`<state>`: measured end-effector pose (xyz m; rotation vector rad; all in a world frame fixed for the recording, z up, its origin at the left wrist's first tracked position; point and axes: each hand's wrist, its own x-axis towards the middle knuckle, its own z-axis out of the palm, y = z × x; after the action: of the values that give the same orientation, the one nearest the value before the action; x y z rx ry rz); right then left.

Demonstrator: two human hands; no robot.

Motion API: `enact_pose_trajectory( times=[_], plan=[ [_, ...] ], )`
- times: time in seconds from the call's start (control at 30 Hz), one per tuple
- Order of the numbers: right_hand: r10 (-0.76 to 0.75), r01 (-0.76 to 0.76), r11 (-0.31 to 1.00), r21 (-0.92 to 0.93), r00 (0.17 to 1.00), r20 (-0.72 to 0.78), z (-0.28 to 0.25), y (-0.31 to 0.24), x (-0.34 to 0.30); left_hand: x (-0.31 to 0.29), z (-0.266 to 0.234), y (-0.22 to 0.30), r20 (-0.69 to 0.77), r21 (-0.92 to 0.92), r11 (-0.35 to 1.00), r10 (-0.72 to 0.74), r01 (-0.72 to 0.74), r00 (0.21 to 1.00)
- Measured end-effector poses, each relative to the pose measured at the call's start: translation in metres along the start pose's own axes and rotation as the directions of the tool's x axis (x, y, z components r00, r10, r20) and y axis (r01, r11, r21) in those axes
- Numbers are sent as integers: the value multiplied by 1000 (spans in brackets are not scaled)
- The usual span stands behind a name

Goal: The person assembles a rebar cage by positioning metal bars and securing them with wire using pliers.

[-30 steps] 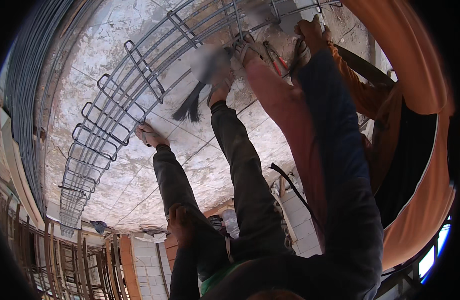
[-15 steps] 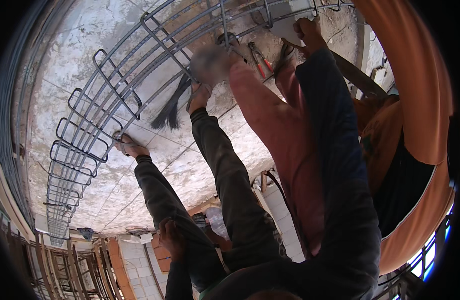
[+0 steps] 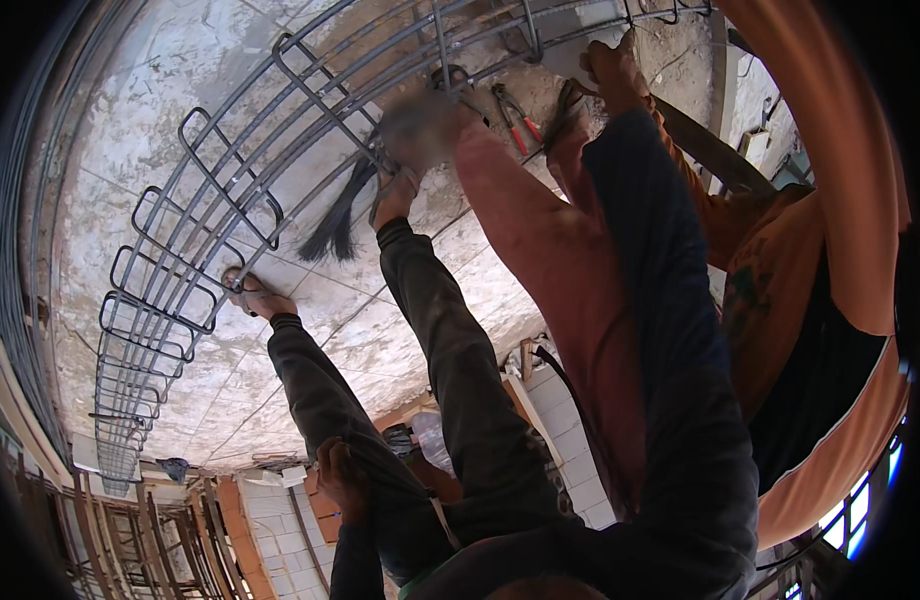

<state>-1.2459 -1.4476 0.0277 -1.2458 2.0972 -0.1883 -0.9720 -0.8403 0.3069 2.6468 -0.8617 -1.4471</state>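
Note:
A long rebar cage of straight bars and rectangular stirrups lies on the pale concrete floor. My left hand, at the end of a reddish forearm, is motion-blurred against the cage where a stirrup crosses the bars; its grip is hidden by the blur. My right hand, in a dark blue sleeve, is closed around a bar at the cage's top end. A bundle of dark tie wires hangs from the cage just below my left hand. Red-handled pliers lie between my hands.
Two legs in dark trousers stretch to the cage, with sandalled feet against it. Another hand rests on the nearer thigh. A person in orange is close on the right. White blocks and stacked bars border the floor.
The view has swung, so the cage and legs sit lower and further left. My left hand stays blurred at the same cage joint; my right hand keeps its hold on the bar.

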Motion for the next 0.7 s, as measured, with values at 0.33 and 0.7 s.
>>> enact_pose_trajectory(
  times=[0.33, 0.7],
  plan=[
    [46, -53, 998, 41, 986, 158, -15, 21, 19, 6, 2, 0, 16, -35, 999, 12, -12, 1000],
    [152, -163, 983, 85, 980, 125, 3, -10, -24, 9, 1, -7, 9, -13, 1000, 1, -1, 1000]
  ],
)
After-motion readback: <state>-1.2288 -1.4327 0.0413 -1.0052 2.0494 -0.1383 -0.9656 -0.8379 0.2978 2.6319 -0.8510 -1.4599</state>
